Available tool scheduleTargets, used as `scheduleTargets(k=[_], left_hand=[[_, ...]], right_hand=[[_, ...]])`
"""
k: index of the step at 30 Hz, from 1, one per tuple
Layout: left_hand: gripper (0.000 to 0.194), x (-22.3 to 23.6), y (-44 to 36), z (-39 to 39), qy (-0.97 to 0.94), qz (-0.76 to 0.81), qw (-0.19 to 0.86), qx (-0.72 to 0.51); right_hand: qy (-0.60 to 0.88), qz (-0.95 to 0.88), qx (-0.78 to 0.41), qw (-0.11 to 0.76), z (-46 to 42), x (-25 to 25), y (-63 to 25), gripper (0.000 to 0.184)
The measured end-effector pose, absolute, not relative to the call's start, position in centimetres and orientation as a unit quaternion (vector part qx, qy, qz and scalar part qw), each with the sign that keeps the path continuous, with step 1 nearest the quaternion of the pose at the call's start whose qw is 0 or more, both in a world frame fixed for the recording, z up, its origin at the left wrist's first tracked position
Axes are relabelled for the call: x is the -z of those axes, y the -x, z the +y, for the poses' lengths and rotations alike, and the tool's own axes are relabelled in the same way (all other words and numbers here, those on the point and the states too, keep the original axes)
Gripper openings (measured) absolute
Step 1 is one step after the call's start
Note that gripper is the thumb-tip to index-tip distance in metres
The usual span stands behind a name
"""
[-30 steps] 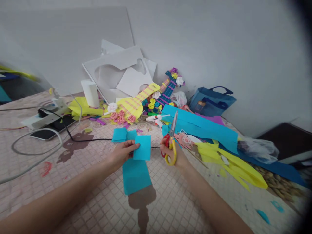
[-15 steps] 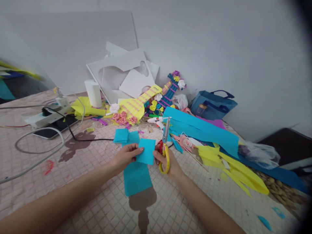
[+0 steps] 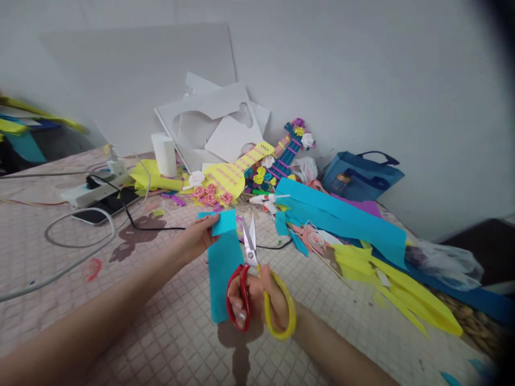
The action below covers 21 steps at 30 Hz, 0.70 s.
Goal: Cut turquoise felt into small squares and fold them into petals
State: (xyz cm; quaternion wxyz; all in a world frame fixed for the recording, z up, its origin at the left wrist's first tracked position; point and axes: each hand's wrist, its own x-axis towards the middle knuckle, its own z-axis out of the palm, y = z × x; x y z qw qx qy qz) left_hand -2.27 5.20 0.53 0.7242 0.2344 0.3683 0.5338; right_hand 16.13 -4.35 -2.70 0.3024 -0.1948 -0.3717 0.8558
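My left hand has its thumb and fingers closed on a small blue paper square, over other blue paper at the far end of the strip. Whether the square touches the paper below, I cannot tell. A longer blue paper strip lies on the table nearer to me. My right hand holds scissors by their red and yellow handles, fingers through the loops. Their blades are parted, point away from me and have nothing between them. They sit just right of the strip, the red handle overlapping its near edge.
Behind are a yellow paper guitar, a blue one, a glue gun and white board offcuts. A power strip and cables lie left. Blue paper, yellow paper and a blue bag are right.
My left hand has moved away from me and left with the blue square. My right hand has drawn back toward me, and the scissors' blades have opened.
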Motion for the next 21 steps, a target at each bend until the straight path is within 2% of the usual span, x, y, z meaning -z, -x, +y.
scheduleTargets(k=[8, 21], left_hand=[[0.010, -0.4, 2.7, 5.9, -0.211, 0.379, 0.714, -0.549], [0.012, -0.6, 2.5, 5.5, -0.226, 0.374, 0.713, -0.549]], right_hand=[[0.178, -0.335, -0.888, 0.259, -4.9, 3.6, -15.7, 0.082], [0.165, -0.321, -0.897, 0.254, -4.8, 4.4, -15.5, 0.082]])
